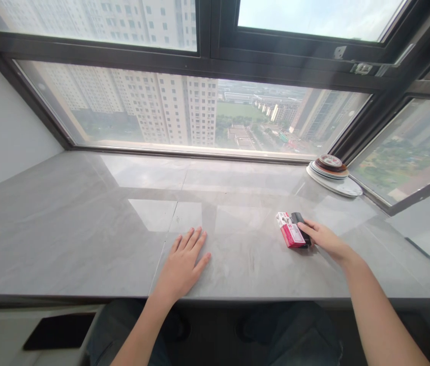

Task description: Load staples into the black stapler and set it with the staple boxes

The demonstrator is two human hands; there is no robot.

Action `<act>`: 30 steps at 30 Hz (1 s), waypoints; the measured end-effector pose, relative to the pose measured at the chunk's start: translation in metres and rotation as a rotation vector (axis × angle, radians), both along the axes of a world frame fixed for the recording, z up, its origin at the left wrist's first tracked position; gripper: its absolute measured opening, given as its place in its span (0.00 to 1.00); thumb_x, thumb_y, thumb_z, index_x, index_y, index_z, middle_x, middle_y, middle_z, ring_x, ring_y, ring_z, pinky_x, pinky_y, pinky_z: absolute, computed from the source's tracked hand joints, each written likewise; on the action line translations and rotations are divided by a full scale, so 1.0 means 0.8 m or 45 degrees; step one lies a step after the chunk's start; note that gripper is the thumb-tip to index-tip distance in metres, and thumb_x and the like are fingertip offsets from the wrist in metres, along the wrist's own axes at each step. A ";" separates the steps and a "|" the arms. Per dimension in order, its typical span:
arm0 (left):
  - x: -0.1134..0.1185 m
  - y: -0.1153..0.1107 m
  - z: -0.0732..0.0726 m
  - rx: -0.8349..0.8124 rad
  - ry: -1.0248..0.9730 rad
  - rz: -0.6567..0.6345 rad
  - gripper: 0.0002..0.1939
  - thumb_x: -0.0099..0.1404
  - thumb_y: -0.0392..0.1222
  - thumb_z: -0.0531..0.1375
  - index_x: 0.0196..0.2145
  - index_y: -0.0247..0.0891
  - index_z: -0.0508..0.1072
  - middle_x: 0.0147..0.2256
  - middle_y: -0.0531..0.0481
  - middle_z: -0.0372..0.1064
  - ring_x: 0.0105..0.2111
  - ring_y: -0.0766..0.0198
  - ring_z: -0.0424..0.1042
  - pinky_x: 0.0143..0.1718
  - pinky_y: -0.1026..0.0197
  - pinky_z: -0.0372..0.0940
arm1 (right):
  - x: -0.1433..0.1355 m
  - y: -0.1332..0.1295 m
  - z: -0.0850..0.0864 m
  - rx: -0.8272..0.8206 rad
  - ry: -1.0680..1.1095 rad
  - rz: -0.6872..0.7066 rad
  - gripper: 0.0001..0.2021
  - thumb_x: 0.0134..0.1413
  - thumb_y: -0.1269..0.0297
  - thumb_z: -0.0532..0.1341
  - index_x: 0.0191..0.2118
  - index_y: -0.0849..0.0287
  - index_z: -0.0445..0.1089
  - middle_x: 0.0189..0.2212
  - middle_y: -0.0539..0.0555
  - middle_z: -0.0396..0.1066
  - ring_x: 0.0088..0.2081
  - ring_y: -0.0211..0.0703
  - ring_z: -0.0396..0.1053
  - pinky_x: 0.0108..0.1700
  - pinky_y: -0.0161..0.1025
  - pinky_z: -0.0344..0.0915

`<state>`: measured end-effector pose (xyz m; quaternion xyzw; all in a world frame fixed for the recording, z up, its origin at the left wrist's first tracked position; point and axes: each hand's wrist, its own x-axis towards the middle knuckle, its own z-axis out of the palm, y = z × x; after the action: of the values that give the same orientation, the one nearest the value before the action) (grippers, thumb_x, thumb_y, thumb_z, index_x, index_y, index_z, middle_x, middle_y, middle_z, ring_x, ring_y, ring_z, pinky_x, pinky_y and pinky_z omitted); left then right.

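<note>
My left hand [184,263] lies flat on the grey marbled sill [85,223], fingers stretched out and holding nothing. To the right, my right hand [322,238] is closed round a small black object [301,229], its thumb on the upper side. The black object's exact kind does not show. Pressed against its left side is a small red and white box [291,235] with printing on it. My fingers under and behind the black object are mostly hidden.
A stack of round plates and discs [331,173] stands in the far right corner by the window. Dark window frames [184,156] edge the back of the sill. A black flat rectangle [60,331] lies below the sill at the left.
</note>
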<state>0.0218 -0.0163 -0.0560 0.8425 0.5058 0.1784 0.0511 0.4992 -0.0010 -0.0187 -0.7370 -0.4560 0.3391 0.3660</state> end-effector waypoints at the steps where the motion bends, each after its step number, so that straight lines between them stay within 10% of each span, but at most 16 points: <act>1: 0.000 0.000 0.000 0.003 -0.006 0.000 0.31 0.78 0.54 0.50 0.74 0.55 0.50 0.74 0.54 0.45 0.74 0.53 0.46 0.73 0.42 0.46 | 0.000 -0.001 -0.003 -0.043 0.070 0.041 0.30 0.52 0.43 0.68 0.53 0.60 0.79 0.27 0.56 0.75 0.23 0.43 0.64 0.26 0.39 0.58; 12: 0.000 -0.001 0.004 -0.081 -0.128 -0.006 0.28 0.79 0.53 0.48 0.73 0.52 0.55 0.73 0.52 0.48 0.74 0.55 0.45 0.73 0.42 0.43 | -0.201 -0.008 -0.008 0.152 0.253 0.272 0.23 0.58 0.44 0.65 0.47 0.59 0.80 0.24 0.50 0.74 0.19 0.38 0.65 0.22 0.36 0.64; 19: 0.004 0.001 0.019 -0.238 -0.808 0.252 0.24 0.79 0.51 0.47 0.67 0.46 0.62 0.65 0.46 0.64 0.65 0.56 0.63 0.66 0.50 0.60 | -0.369 0.004 -0.031 0.383 0.184 0.295 0.22 0.63 0.45 0.60 0.50 0.57 0.79 0.33 0.53 0.74 0.28 0.43 0.71 0.29 0.38 0.69; 30: 0.053 -0.002 0.030 0.075 -0.666 0.511 0.34 0.67 0.38 0.60 0.69 0.43 0.58 0.55 0.39 0.63 0.57 0.47 0.67 0.59 0.43 0.66 | -0.314 -0.033 -0.043 0.471 0.057 0.036 0.28 0.65 0.41 0.58 0.55 0.60 0.76 0.37 0.56 0.73 0.32 0.46 0.69 0.38 0.42 0.69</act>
<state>0.0643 -0.0177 -0.0318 0.6528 0.6259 0.4098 0.1188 0.2476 -0.0278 -0.0528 -0.6428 -0.5127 0.2709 0.5006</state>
